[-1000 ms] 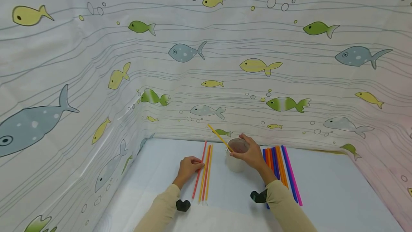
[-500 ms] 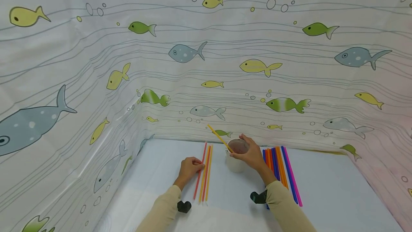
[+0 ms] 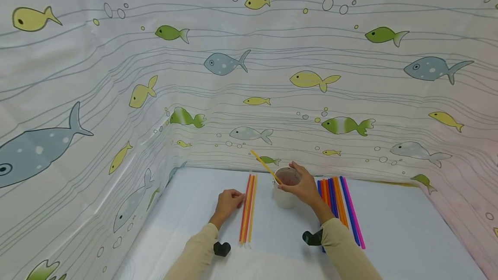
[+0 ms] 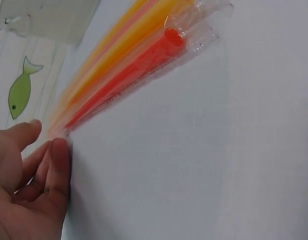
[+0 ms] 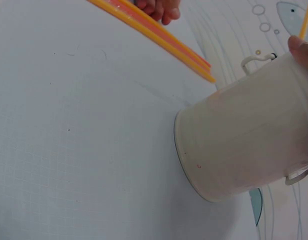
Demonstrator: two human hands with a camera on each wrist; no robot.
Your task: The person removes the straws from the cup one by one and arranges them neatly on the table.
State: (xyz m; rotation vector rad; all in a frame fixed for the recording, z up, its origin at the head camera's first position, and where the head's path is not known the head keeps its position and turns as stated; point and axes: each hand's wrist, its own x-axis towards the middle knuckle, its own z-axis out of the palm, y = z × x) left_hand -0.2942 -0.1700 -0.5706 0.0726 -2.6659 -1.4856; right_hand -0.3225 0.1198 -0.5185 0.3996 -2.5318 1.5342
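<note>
1. My left hand [image 3: 227, 202] lies on the bench [image 3: 389, 228], to the left of a small bunch of red, orange and yellow straws [image 3: 247, 208]. Its fingers are bent, and the fingertips [image 4: 56, 150] touch the side of the red straw at the left edge of the bunch. I cannot tell if they pinch it or only push against it.
2. In the left wrist view, the straws are inside clear wrappers, and the near ends are open.
3. Right of this bunch stands a white cup [image 3: 285, 191]. My right hand [image 3: 305, 187] grips its rim, with the fingers curled around it.
4. One yellow straw [image 3: 266, 166] stands in the cup and leans up to the left.
5. Right of the cup, partly under my right arm, lies a second row of straws [image 3: 344, 204], orange, blue and pink.
6. I can read no writing or brand on the cup or the wrappers.
</note>
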